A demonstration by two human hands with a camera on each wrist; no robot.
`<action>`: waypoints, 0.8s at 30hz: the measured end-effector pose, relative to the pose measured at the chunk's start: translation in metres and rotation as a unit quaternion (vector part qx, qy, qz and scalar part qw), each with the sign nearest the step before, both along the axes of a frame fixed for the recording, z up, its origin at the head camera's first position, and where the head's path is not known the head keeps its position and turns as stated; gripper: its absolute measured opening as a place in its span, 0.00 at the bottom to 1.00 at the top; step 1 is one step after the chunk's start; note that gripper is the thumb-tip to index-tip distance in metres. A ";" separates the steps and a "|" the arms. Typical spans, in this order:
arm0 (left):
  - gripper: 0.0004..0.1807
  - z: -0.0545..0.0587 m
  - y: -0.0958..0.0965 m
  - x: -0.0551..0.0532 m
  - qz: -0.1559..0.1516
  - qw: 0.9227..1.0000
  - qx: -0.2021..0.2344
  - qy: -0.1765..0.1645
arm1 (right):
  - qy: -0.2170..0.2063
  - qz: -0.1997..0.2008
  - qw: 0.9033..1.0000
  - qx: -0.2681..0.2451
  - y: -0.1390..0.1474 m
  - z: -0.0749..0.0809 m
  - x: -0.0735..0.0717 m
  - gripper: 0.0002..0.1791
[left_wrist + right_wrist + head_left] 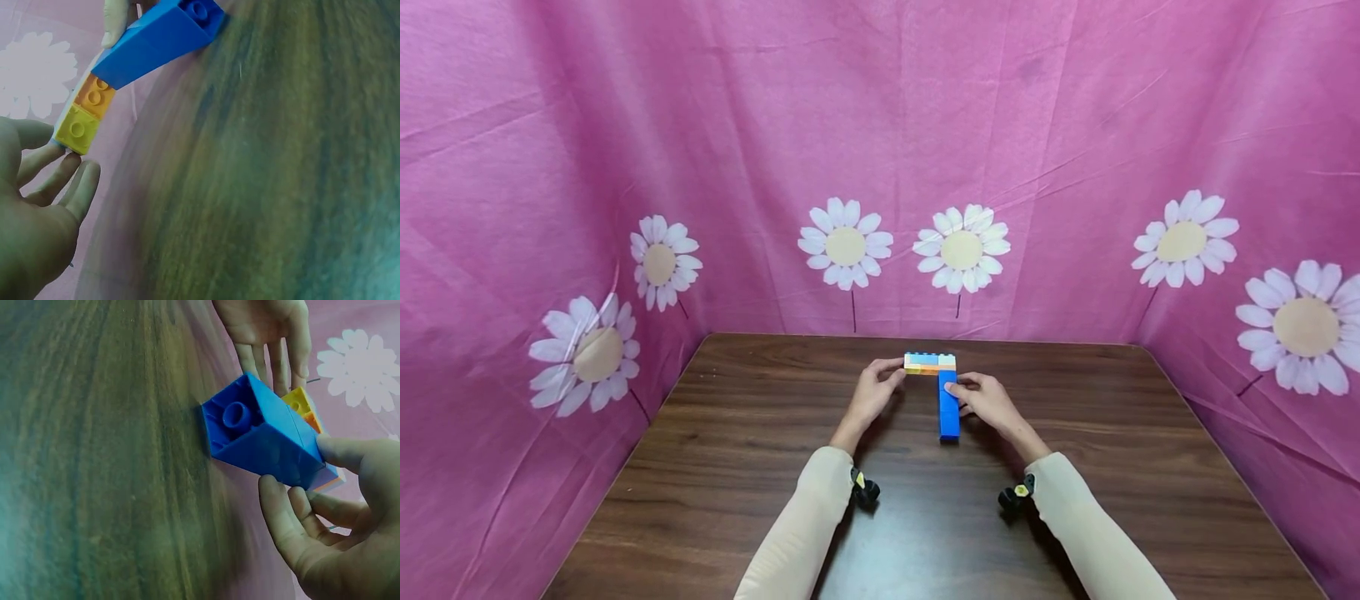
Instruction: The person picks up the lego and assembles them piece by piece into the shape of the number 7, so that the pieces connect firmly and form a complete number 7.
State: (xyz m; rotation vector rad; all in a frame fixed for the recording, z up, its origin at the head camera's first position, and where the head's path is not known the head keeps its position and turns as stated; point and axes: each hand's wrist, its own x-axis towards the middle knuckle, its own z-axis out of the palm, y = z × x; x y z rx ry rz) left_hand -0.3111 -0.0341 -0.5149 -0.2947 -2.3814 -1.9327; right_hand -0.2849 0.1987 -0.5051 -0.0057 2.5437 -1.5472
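Observation:
An L-shaped assembly of toy building bricks is held over the table between both hands. Its long arm is of blue bricks (949, 421), whose hollow end faces the person. Across the far end runs a row with a light blue brick (923, 359) and a pale brick (947, 362) on top. Yellow (76, 130) and orange bricks (95, 97) sit under that row. My left hand (870, 395) holds the row's left end by the fingertips. With thumb on one face and fingers on the other, my right hand (992, 403) pinches the blue arm.
Below lies a dark wood-grain table (737, 467). A pink cloth (760, 125) printed with large white daisies hangs around its back and sides. Each sleeve cuff carries a small black wrist camera, one at the left (866, 490) and one at the right (1015, 496).

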 end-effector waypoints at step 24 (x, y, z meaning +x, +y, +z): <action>0.20 -0.005 0.000 -0.009 -0.032 0.994 -0.098 -0.037 | 0.046 -0.006 0.994 0.103 -0.010 -0.004 -0.013 0.28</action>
